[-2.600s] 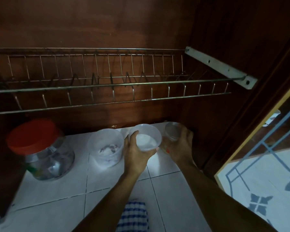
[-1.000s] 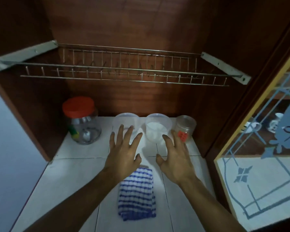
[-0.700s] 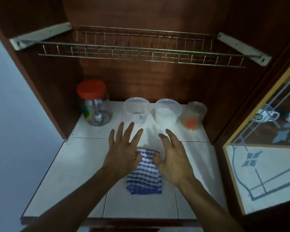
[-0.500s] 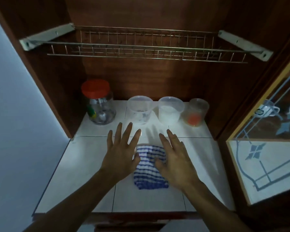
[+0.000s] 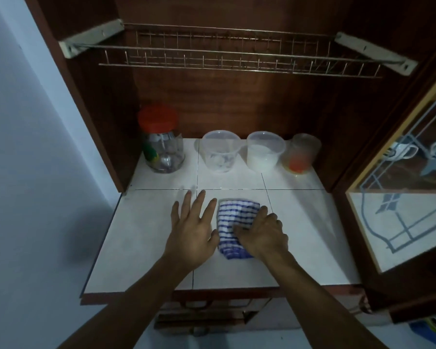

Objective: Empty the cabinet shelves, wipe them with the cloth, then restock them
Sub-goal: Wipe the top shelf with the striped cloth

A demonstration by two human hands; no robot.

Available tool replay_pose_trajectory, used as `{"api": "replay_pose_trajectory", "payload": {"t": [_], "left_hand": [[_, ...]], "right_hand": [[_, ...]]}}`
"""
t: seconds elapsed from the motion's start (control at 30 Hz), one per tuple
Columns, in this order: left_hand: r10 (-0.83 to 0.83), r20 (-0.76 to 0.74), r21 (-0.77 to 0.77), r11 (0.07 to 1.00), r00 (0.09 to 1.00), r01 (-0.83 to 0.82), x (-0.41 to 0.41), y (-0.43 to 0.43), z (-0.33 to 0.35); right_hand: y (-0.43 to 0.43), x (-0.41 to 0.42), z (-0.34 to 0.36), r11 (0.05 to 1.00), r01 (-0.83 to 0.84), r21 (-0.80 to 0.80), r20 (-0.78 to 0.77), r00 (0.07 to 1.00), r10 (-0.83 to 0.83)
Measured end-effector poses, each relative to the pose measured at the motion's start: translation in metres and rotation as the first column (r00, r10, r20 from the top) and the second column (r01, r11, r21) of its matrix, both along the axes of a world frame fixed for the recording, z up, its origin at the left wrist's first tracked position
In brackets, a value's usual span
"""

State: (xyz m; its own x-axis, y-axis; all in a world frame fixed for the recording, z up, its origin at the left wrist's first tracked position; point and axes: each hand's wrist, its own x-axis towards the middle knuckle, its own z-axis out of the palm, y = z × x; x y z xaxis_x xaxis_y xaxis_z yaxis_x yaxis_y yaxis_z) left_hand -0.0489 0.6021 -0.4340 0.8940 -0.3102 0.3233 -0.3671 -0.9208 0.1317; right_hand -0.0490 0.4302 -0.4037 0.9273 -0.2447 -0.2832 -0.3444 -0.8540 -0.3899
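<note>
Head view shows me the cloth [image 5: 237,214] at frame centre, long axis running up-frame, my right hand [image 5: 262,233] curled gripping its right edge, my left hand [image 5: 190,231] flat, fingers spread, just left of it.

Behind the cloth [image 5: 237,212], a red-lidded jar [image 5: 161,144], clear tub [image 5: 220,152], white-filled tub [image 5: 265,153] and small jar [image 5: 303,153] block the back. Bare bench [image 5: 310,230] lies left and right of it.

view=head | worn, faces forward and down | close over tiled shelf [image 5: 300,235] | wire rack [image 5: 237,59] at top
</note>
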Motion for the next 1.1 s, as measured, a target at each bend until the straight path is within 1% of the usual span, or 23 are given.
{"api": "replay_pose_trajectory", "payload": {"t": [0.07,0.17,0.23,0.37,0.43,0.57,0.63,0.73,0.87,0.93,1.1], "left_hand": [[0.014,-0.025,0.003,1.0,1.0,-0.014,-0.001,-0.003,0.0],[0.024,-0.038,0.025,0.999,0.999,-0.023,-0.003,-0.005,0.002],[0.018,-0.042,0.04,0.999,0.999,-0.017,-0.003,-0.004,0.004],[0.012,-0.027,0.039,0.999,1.0,-0.011,-0.006,-0.003,0.007],[0.005,-0.013,0.036,0.999,1.0,-0.004,-0.007,-0.002,0.008],[0.016,-0.01,0.037,0.999,1.0,-0.015,-0.01,0.004,0.014],[0.017,0.005,0.029,0.999,1.0,-0.017,-0.01,0.006,0.018],[0.011,0.048,0.014,1.0,0.999,-0.012,-0.01,0.008,0.027],[0.01,0.137,0.011,1.0,0.99,-0.011,-0.009,0.006,0.046],[0.016,0.179,0.014,1.0,0.984,-0.019,-0.01,0.004,0.057],[-0.01,0.276,-0.011,1.0,0.961,0.014,-0.021,-0.009,0.078]], "right_hand": [[0.0,0.004,-0.001,0.998,0.055,0.032,-0.015,0.998,-0.055],[-0.004,0.012,-0.003,0.974,0.154,0.166,-0.049,0.988,-0.148],[-0.005,0.015,-0.005,0.955,0.181,0.236,-0.062,0.983,-0.172],[-0.001,0.018,-0.012,0.935,0.18,0.304,-0.037,0.983,-0.177],[0.001,0.014,-0.011,0.934,0.142,0.327,0.023,0.987,-0.158],[-0.002,0.008,-0.006,0.886,0.044,0.461,0.121,0.986,-0.112],[-0.006,0.005,0.001,0.839,0.03,0.544,0.123,0.986,-0.116],[-0.011,-0.003,0.016,0.684,0.047,0.728,0.087,0.983,-0.16],[-0.019,-0.013,0.035,0.57,0.04,0.821,0.109,0.968,-0.226],[-0.022,-0.018,0.044,0.533,0.027,0.845,0.121,0.963,-0.241],[-0.038,-0.031,0.072,0.485,-0.034,0.874,0.166,0.959,-0.231]]}}
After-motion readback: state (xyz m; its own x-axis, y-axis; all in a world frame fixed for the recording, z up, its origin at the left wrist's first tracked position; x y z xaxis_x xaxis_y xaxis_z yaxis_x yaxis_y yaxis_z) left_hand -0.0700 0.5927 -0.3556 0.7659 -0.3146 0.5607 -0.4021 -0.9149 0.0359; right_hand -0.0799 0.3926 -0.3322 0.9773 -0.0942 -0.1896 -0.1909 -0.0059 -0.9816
